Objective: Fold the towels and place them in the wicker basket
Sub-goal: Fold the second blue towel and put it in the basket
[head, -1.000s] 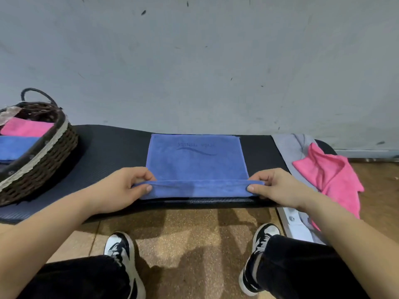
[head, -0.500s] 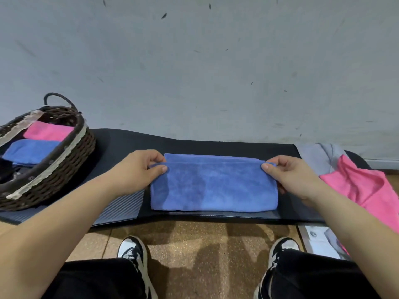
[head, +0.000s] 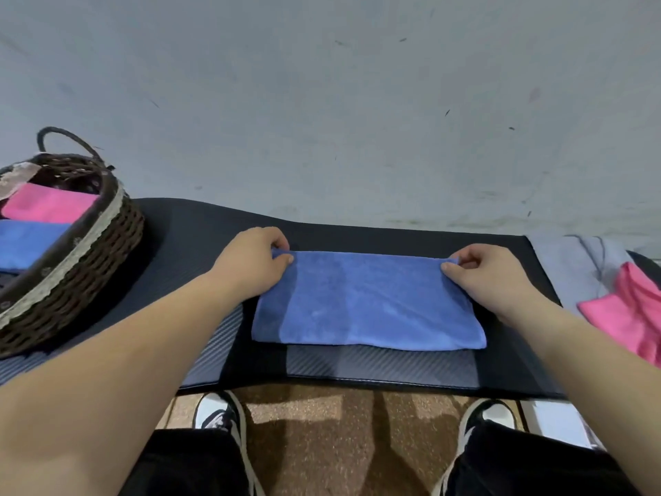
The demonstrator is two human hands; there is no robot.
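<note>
- We sit at a black ribbed foam mat [head: 200, 227] laid along a pale wall. On it a blue rectangular cloth towel [head: 368, 302] lies flat as a wide rectangle, apparently folded once, with its near edge short of the mat's front edge.
- Our left hand [head: 250, 263] pinches the towel's far left corner between thumb and curled fingers. Our right hand [head: 490, 277] pinches the far right corner the same way, and both hands sit low on the mat.
- The dark brown oval wicker basket [head: 89, 238] stands at the mat's left end, well apart from the towel. A folded pink towel [head: 46, 204] and a folded blue towel [head: 25, 241] already lie inside it.
- The main risk, as we judge it, is that the soft layers slide on each other (only the two pinches keep the corners matched). Letting one corner go early could leave the edges crooked.
- A next fold pulled unevenly would likely skew the stack, and a loose bundle could fall open on the carry to the basket.
- At the right, a crumpled pink towel [head: 629, 313] lies on a grey cloth [head: 572, 266], near our right forearm. A careless sweep of that arm could drag it off the mat's end.
</note>
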